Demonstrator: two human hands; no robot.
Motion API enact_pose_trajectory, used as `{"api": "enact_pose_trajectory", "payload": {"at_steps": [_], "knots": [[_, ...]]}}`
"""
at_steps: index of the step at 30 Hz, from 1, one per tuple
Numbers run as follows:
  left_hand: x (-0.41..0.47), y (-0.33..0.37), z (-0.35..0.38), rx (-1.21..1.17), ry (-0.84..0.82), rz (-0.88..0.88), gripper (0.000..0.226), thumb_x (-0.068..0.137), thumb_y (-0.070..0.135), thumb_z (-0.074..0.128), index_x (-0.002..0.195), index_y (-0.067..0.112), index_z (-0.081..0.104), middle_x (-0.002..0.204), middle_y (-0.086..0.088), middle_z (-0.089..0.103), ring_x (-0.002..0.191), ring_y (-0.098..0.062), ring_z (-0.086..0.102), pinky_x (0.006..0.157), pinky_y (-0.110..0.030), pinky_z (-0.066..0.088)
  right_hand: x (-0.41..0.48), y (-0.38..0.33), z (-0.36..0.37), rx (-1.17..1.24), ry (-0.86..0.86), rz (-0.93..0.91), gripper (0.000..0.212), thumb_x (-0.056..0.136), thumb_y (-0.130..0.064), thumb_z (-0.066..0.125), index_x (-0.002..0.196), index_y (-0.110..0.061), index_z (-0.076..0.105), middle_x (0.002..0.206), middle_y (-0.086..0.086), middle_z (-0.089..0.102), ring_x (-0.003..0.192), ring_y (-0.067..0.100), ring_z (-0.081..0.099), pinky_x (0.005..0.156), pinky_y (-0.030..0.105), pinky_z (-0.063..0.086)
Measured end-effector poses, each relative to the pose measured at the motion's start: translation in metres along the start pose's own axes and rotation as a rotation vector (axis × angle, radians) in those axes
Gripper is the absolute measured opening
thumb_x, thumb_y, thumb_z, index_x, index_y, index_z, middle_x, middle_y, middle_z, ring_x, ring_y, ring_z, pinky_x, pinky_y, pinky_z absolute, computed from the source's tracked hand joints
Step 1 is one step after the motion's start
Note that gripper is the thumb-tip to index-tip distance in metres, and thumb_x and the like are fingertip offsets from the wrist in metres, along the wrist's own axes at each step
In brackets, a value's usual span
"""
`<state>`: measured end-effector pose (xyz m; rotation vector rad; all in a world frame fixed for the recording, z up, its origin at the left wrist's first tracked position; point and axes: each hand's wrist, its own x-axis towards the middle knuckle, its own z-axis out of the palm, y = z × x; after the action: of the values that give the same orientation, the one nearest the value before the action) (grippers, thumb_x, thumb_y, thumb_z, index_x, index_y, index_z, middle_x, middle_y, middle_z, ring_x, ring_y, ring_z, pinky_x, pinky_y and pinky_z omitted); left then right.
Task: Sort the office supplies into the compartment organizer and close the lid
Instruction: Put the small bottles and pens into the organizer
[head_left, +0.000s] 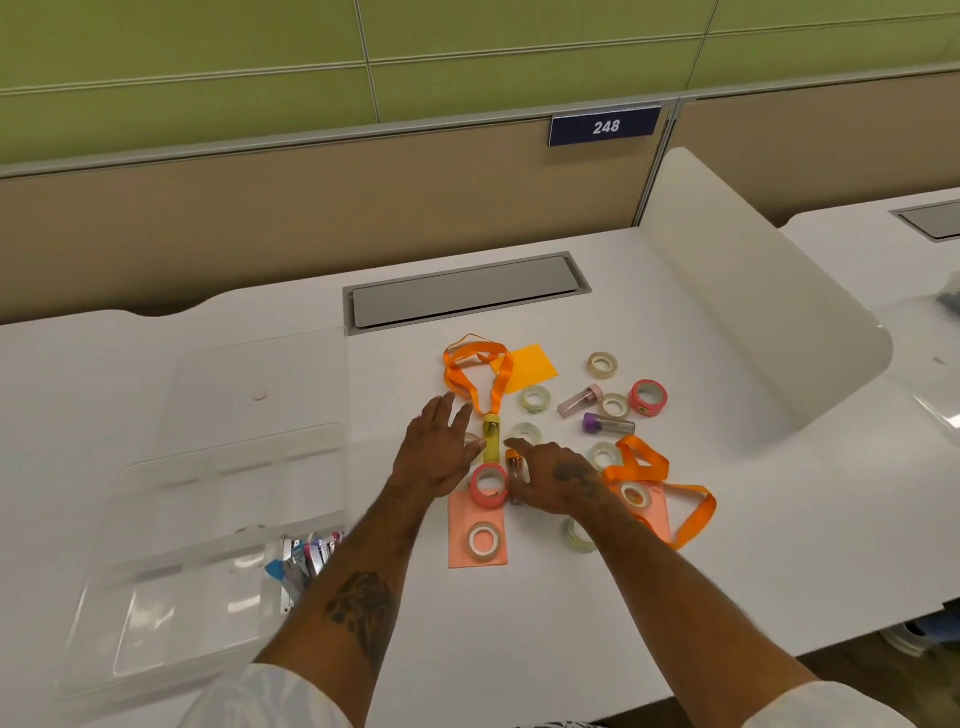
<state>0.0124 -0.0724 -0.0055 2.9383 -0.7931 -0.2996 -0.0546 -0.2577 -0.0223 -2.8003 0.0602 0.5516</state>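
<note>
Noting hidden parts first. A small tube (514, 475) lies under the right hand's (558, 480) fingertips. Only an orange cap and a sliver of body show, and contact cannot be judged. A clear roll (579, 535) just beside the right wrist is half covered by the forearm. A pale roll (471, 440) peeks from beneath the left hand's (441, 457) fingers, its outline faint. The left forearm cuts across the near corner of the organizer (171, 613).

Both hands are palm down with fingers straight and spread, holding nothing. A pink roll (488, 486) sits between them, just beside both. A yellow vial (491, 441) on an orange lanyard (478, 364) lies off the left fingertips. More rolls and a purple-capped vial (608, 425) lie beyond the right hand.

The organizer is clear plastic and sits well left of the left hand. Its dividers are hard to trace through glare. The lid (260, 374) is swung open on the far side. The compartment touching the left forearm holds small tools (304, 561), type unclear.
</note>
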Motion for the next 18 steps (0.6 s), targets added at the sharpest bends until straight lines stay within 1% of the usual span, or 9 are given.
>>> {"api": "enact_pose_trajectory", "payload": {"at_steps": [3, 6, 9, 12, 14, 16, 18], "knots": [[0.006, 0.002, 0.000, 0.006, -0.013, -0.002, 0.062, 0.101, 0.049, 0.033, 0.152, 0.016, 0.023, 0.161, -0.011, 0.018, 0.146, -0.030, 0.019, 0.113, -0.045, 0.030, 0.004, 0.002, -0.002, 0.024, -0.022, -0.013, 0.068, 0.082, -0.053, 0.054, 0.143, -0.032, 0.033, 0.133, 0.009, 0.057, 0.116, 0.029, 0.057, 0.092, 0.037, 0.047], [0.013, 0.005, 0.000, -0.005, -0.041, -0.012, 0.059, 0.101, 0.046, 0.036, 0.151, 0.016, 0.025, 0.158, -0.010, 0.024, 0.143, -0.029, 0.025, 0.109, -0.044, 0.035, 0.007, 0.003, -0.004, 0.036, -0.032, -0.017, 0.069, 0.077, -0.054, 0.057, 0.140, -0.033, 0.036, 0.126, 0.007, 0.061, 0.109, 0.027, 0.060, 0.085, 0.034, 0.048], [0.019, 0.008, 0.002, -0.024, -0.076, -0.016, 0.058, 0.101, 0.044, 0.037, 0.151, 0.017, 0.024, 0.155, -0.010, 0.030, 0.139, -0.029, 0.031, 0.105, -0.044, 0.039, 0.010, 0.005, -0.002, 0.043, 0.001, -0.026, 0.064, 0.077, -0.056, 0.058, 0.134, -0.031, 0.042, 0.120, 0.008, 0.063, 0.105, 0.026, 0.060, 0.081, 0.034, 0.048], [0.026, 0.015, 0.004, -0.049, -0.097, -0.025, 0.056, 0.101, 0.042, 0.037, 0.151, 0.018, 0.026, 0.149, -0.010, 0.038, 0.133, -0.029, 0.039, 0.100, -0.045, 0.042, 0.013, 0.007, -0.001, 0.084, 0.042, -0.010, 0.054, 0.077, -0.058, 0.058, 0.122, -0.028, 0.048, 0.111, 0.011, 0.064, 0.097, 0.027, 0.062, 0.073, 0.030, 0.044], [0.029, 0.018, 0.005, -0.021, -0.095, -0.018, 0.054, 0.101, 0.039, 0.037, 0.150, 0.018, 0.027, 0.144, -0.011, 0.043, 0.127, -0.029, 0.043, 0.096, -0.044, 0.044, 0.016, 0.007, 0.000, 0.112, 0.056, 0.006, 0.049, 0.080, -0.058, 0.058, 0.115, -0.026, 0.050, 0.106, 0.012, 0.064, 0.092, 0.027, 0.061, 0.068, 0.029, 0.040], [0.032, 0.020, 0.006, -0.001, -0.098, -0.013, 0.052, 0.101, 0.036, 0.038, 0.149, 0.018, 0.028, 0.139, -0.010, 0.047, 0.122, -0.028, 0.046, 0.093, -0.043, 0.046, 0.018, 0.006, 0.001, 0.163, 0.085, 0.029, 0.045, 0.083, -0.056, 0.058, 0.112, -0.022, 0.052, 0.103, 0.011, 0.065, 0.089, 0.027, 0.060, 0.067, 0.029, 0.039], [0.035, 0.023, 0.008, 0.009, -0.103, -0.015, 0.050, 0.101, 0.036, 0.038, 0.148, 0.018, 0.029, 0.135, -0.010, 0.050, 0.119, -0.028, 0.048, 0.091, -0.043, 0.046, 0.019, 0.005, 0.003, 0.220, 0.117, 0.071, 0.044, 0.083, -0.054, 0.061, 0.111, -0.020, 0.054, 0.102, 0.012, 0.065, 0.091, 0.027, 0.060, 0.069, 0.029, 0.042]]}}
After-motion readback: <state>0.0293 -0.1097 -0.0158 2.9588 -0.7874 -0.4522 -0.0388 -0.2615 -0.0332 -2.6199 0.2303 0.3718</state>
